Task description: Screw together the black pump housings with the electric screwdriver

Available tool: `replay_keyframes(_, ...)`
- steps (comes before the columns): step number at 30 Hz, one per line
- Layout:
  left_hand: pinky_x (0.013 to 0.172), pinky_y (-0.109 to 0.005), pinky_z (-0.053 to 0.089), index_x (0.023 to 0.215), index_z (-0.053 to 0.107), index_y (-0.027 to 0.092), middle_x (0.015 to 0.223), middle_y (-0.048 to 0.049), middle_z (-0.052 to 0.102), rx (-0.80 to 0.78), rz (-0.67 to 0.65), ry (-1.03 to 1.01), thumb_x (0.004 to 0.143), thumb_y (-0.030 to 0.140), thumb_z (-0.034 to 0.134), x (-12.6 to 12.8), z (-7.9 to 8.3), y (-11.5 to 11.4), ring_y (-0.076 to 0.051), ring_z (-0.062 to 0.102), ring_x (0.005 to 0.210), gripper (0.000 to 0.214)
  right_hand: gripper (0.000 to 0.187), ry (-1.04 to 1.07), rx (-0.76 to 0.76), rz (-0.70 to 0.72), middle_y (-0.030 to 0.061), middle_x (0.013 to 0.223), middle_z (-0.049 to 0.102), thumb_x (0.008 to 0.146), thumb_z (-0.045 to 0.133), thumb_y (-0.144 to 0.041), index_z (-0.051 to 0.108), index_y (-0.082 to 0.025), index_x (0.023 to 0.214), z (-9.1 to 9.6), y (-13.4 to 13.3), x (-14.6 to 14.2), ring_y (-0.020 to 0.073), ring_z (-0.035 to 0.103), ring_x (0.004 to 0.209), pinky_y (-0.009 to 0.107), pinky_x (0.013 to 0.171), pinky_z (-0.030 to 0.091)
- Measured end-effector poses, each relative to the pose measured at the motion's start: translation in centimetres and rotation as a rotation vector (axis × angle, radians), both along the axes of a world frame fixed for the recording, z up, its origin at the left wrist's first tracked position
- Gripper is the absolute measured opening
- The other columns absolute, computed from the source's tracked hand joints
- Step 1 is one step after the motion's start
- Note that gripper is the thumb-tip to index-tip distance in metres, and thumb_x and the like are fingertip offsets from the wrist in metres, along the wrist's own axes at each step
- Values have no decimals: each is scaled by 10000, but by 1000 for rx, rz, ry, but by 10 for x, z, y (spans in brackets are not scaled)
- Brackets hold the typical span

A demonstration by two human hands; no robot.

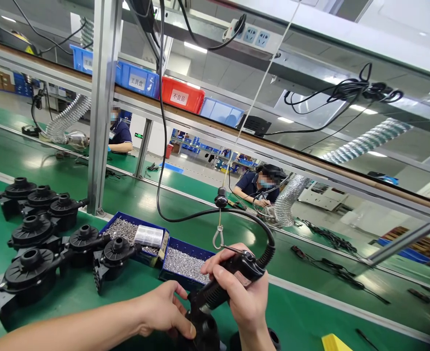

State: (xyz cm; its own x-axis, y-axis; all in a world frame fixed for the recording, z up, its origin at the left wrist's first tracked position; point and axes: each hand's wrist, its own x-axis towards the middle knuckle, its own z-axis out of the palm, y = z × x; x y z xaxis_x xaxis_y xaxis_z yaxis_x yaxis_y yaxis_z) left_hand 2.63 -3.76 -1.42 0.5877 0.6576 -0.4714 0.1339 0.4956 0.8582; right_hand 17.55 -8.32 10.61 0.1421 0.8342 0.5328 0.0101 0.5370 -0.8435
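My right hand [246, 292] is wrapped round a black electric screwdriver [222, 282], which hangs by a hook and cord from above, its cable looping off its rear end. The screwdriver slants down to the left, its tip hidden against a black blower housing [205, 331] at the bottom of the view. With thumb and fingers, my left hand [165, 309] grips that blower housing from its left side. Just beyond my hands sit a blue bin of small silver screws [185, 263] and a second bin of longer screws [121, 231] with a roll of labels on it.
Several black blower housings [32, 268] stand on the green bench [76, 307] at left. A metal post [103, 107] rises behind them. A yellow block [334, 342] lies front right. Across the bench, two people [121, 134] sit. Overhead, a shelf carries blue and red bins [181, 95].
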Motion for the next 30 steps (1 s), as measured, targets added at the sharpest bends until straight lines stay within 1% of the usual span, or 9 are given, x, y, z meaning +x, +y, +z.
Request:
replay_keyframes(6, 553, -287, 459, 1035, 527, 236, 744, 84, 666, 6, 15, -23, 428, 171, 938, 6, -14, -14, -135, 565, 571, 736, 185, 14, 42, 39, 9, 736, 744, 932, 817, -314, 653, -231, 952, 1, 1, 8, 239, 743, 693, 332, 636, 555)
replay_keyframes(9, 622, -281, 461, 1153, 498, 239, 797, 72, 680, 44, -67, -19, 443, 187, 981, 2, -19, -20, -150, 579, 647, 860, 169, 29, 72, 86, 10, 732, 748, 938, 827, -300, 675, -235, 970, 7, -1, 18, 228, 732, 678, 337, 637, 582)
replay_keyframes(10, 667, -289, 477, 1210, 489, 238, 854, 55, 700, 111, -120, 18, 446, 150, 982, -1, -18, -19, -171, 609, 715, 913, 163, 44, 83, 93, 11, 735, 749, 937, 830, -297, 684, -235, 975, 9, -3, 21, 224, 729, 679, 339, 642, 589)
replay_keyframes(12, 805, -337, 515, 1319, 484, 242, 1011, 4, 730, 366, -191, 151, 533, 65, 915, -9, -12, -13, -236, 663, 919, 914, 148, 72, 102, 88, 18, 736, 747, 935, 831, -286, 699, -232, 976, 13, -6, 25, 222, 728, 684, 348, 656, 602)
replay_keyframes(14, 950, -400, 509, 1408, 492, 252, 1157, -42, 721, 673, -194, 305, 686, 15, 779, -17, -7, -7, -288, 661, 1108, 812, 136, 86, 117, 86, 23, 730, 742, 933, 830, -272, 711, -228, 981, 16, -9, 27, 227, 730, 680, 360, 658, 609)
replay_keyframes(16, 1023, -428, 491, 1464, 502, 241, 1212, -76, 711, 847, -198, 409, 769, -23, 664, -20, -7, -3, -307, 652, 1178, 761, 136, 94, 123, 90, 26, 726, 740, 931, 831, -269, 717, -229, 993, 18, -12, 28, 230, 731, 669, 359, 641, 606)
replay_keyframes(21, 1036, -419, 495, 1495, 530, 214, 1240, -107, 722, 893, -224, 479, 815, -9, 670, -13, -21, -4, -328, 667, 1199, 729, 195, 135, 46, 109, 18, 731, 736, 902, 875, -313, 711, -229, 963, 20, -16, 22, 225, 725, 684, 368, 674, 606)
replay_keyframes(26, 991, -414, 486, 1469, 564, 214, 1117, -78, 774, 915, -235, 511, 853, 23, 666, -9, -31, 0, -325, 685, 1143, 653, 328, 166, -144, 257, 4, 704, 741, 829, 935, -368, 654, -228, 923, 17, -11, 7, 222, 731, 653, 348, 672, 575)
replay_keyframes(30, 975, -391, 483, 1499, 533, 219, 1104, -56, 774, 947, -214, 459, 821, -5, 655, -10, -42, 6, -298, 684, 1108, 724, 314, 72, -174, 211, 17, 729, 764, 844, 909, -379, 645, -226, 914, 14, -6, 2, 227, 734, 675, 345, 681, 574)
